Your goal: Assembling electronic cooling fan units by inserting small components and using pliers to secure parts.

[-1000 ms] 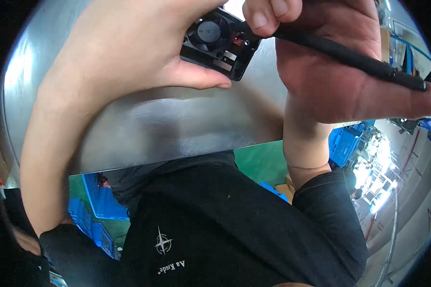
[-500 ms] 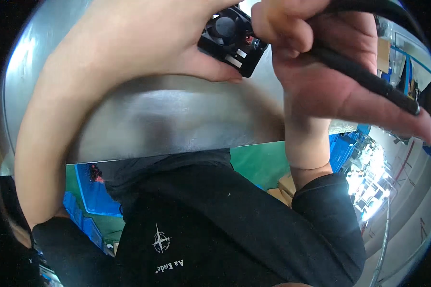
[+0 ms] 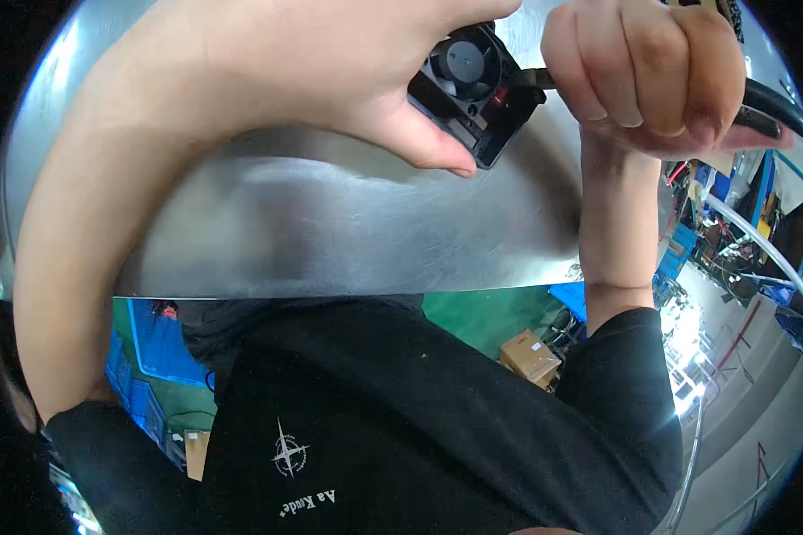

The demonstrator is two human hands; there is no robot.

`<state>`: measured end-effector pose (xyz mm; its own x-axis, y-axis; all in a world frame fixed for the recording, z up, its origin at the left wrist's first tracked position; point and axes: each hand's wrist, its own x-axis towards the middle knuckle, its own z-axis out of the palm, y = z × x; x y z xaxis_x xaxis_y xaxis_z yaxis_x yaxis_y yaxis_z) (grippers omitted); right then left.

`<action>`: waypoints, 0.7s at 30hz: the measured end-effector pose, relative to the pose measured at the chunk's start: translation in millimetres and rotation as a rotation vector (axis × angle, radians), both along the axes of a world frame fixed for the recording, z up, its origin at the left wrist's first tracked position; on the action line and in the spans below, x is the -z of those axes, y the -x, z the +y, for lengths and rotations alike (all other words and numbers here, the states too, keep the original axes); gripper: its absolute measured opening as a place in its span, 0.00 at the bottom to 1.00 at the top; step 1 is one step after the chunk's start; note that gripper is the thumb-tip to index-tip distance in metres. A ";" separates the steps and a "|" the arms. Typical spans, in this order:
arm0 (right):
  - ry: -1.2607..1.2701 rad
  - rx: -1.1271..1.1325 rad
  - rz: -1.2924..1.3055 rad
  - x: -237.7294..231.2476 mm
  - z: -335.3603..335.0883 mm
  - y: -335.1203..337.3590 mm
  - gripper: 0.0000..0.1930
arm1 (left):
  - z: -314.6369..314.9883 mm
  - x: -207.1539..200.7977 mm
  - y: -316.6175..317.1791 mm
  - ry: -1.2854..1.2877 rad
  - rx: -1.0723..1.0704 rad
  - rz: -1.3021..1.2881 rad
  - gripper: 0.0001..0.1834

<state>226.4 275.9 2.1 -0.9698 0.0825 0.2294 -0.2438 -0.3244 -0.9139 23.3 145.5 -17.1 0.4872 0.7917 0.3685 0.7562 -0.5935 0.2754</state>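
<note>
My left hand point(image 3: 393, 98) grips a black plastic housing point(image 3: 500, 143) from its left side, thumb along the lower edge. Inside it sits a small black fan point(image 3: 464, 62), with a bit of red beside it. My right hand point(image 3: 642, 76) is closed round black-handled pliers point(image 3: 772, 111), whose handle ends stick out at the right. A dark bar reaches from under the right fist to the housing's right side. The jaws cannot be made out.
A shiny metal table point(image 3: 357, 223) lies under both hands, its near edge against my body. Blue bins point(image 3: 165, 348) stand below at the left. A cardboard box point(image 3: 531, 355) is on the green floor, and cluttered shelving point(image 3: 758, 205) is at the right.
The housing has moved right and slightly down with my left hand. My right hand has turned over, its fingers wrapping round the pliers, and the handles have come closer together.
</note>
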 end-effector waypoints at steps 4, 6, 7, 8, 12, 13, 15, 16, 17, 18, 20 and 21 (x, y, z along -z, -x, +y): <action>0.040 -0.408 0.070 -6.4 11.0 35.4 0.27 | 2.3 -0.1 4.0 0.047 0.011 -0.031 0.36; 0.057 -0.514 0.130 -9.9 8.7 37.3 0.28 | -0.2 -0.9 4.4 0.010 0.010 -0.016 0.35; 0.033 -0.385 0.071 -11.1 2.9 31.8 0.30 | -0.5 -0.8 4.5 0.004 0.009 -0.015 0.35; 0.005 -0.244 0.005 -12.6 -3.9 21.3 0.33 | 2.8 2.0 2.2 -0.034 0.026 -0.034 0.35; -0.450 0.510 -0.337 -22.5 -51.6 3.9 0.42 | -2.2 0.6 2.1 0.036 -0.035 0.008 0.35; -0.500 0.750 -0.339 -22.4 -60.7 7.5 0.41 | -1.2 -0.8 -0.4 0.017 -0.022 0.012 0.35; -0.351 0.693 -0.172 -13.7 -50.2 -9.6 0.46 | -5.8 -7.6 -8.1 0.033 -0.130 0.031 0.35; -0.189 0.622 -0.020 -5.0 -42.4 -21.1 0.51 | -7.7 -14.9 -11.6 0.202 -0.143 0.057 0.34; -0.029 0.540 0.140 -3.3 -40.2 -24.4 0.58 | -8.6 -10.3 -12.8 0.195 -0.137 0.066 0.34; -0.067 0.553 0.162 -2.7 -45.1 -23.1 0.61 | -11.3 1.9 -16.8 0.073 -0.181 0.007 0.37; 0.019 0.528 0.266 5.1 -40.4 -8.9 0.53 | -13.9 4.0 -18.5 -0.015 -0.230 -0.013 0.42; 0.110 0.497 0.358 13.1 -32.8 -2.1 0.47 | -11.5 7.1 -21.3 -0.013 -0.212 -0.015 0.42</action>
<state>228.5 243.1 -11.0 -0.6736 0.5462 0.4979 -0.6753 -0.1812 -0.7149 44.6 134.1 -24.3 0.3044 0.8711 0.3854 0.8605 -0.4250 0.2809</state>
